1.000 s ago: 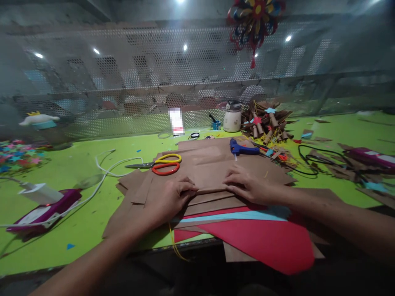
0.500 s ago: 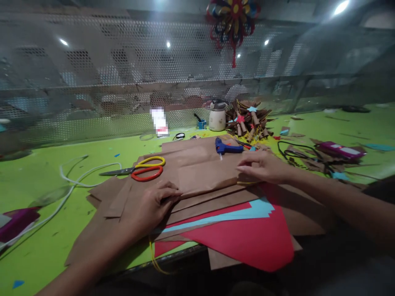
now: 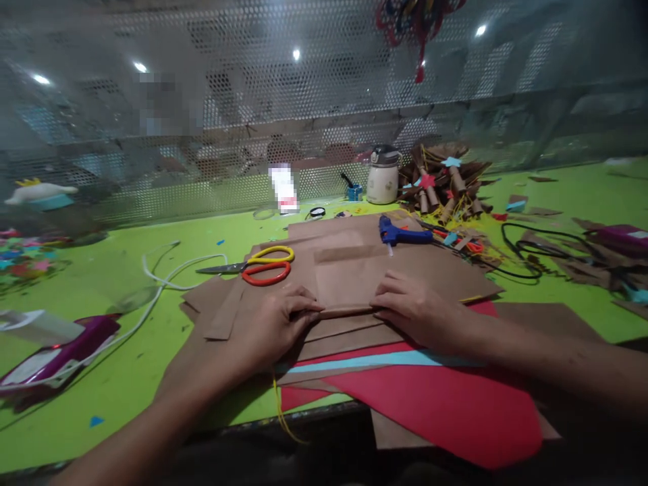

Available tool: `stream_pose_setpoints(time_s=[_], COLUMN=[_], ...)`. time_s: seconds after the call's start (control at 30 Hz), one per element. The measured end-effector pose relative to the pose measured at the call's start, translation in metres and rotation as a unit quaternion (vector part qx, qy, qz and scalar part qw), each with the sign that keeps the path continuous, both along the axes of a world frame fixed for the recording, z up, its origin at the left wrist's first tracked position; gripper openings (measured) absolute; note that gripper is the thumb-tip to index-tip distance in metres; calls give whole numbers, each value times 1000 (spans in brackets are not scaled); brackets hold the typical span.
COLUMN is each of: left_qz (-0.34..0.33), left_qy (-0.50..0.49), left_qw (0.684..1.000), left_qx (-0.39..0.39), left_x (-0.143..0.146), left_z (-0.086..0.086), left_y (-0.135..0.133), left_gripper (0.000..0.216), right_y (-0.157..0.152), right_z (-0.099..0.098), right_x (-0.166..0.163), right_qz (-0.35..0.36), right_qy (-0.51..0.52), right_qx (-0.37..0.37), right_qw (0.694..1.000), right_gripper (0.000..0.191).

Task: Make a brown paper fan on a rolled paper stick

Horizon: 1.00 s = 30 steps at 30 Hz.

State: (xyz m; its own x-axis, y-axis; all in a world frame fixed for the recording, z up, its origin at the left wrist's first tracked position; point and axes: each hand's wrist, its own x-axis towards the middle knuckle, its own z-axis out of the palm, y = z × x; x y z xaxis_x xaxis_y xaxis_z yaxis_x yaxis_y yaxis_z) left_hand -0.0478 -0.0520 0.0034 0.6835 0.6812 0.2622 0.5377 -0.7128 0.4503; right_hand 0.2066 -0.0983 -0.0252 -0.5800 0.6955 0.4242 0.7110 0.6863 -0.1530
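Note:
A folded piece of brown paper point(image 3: 349, 280) lies on top of a pile of brown sheets point(image 3: 243, 317) in front of me. My left hand point(image 3: 276, 324) presses on its near left corner with fingers curled. At the near right corner my right hand point(image 3: 412, 310) pinches the fold's edge, fingers together. Under the pile lie a red sheet point(image 3: 450, 412) and a light blue sheet point(image 3: 374, 361), which hang over the table's front edge.
Yellow and orange scissors point(image 3: 258, 265) lie left of the fold; a blue glue gun point(image 3: 402, 235) lies behind it. Further back stand a cream jar point(image 3: 382, 177) and a heap of paper rolls point(image 3: 445, 185). White cable point(image 3: 167, 277), black cable point(image 3: 526, 253) and purple devices point(image 3: 61, 351) lie on the green table point(image 3: 126, 378).
My right hand, which had reached out to the right half a second ago, has come back to the fold's near right corner. My left hand stayed on the left corner.

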Motion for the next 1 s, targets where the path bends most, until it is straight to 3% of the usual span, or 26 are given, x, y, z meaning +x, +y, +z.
stream_pose_setpoints(time_s=[0.3,0.53,0.73,1.0], left_qz=[14,40,34,12], left_qy=[79,173,154,190], left_qw=[994,984,984,960], left_qx=[-68,1,83,204], left_x=[7,11,6,7], left_z=[14,27,11,-2], left_y=[14,5,3,-4], left_gripper=[16,20,22,33], right_y=[16,20,20,23], right_z=[3,7,9,5], right_x=[7,6,6,7], right_qz=[-34,-34,-34,-26], right_qy=[55,61,52,75], right_qx=[-102,-140,-159,-137], right_qw=[993,988,985,987], right_gripper=[21,22,23,17])
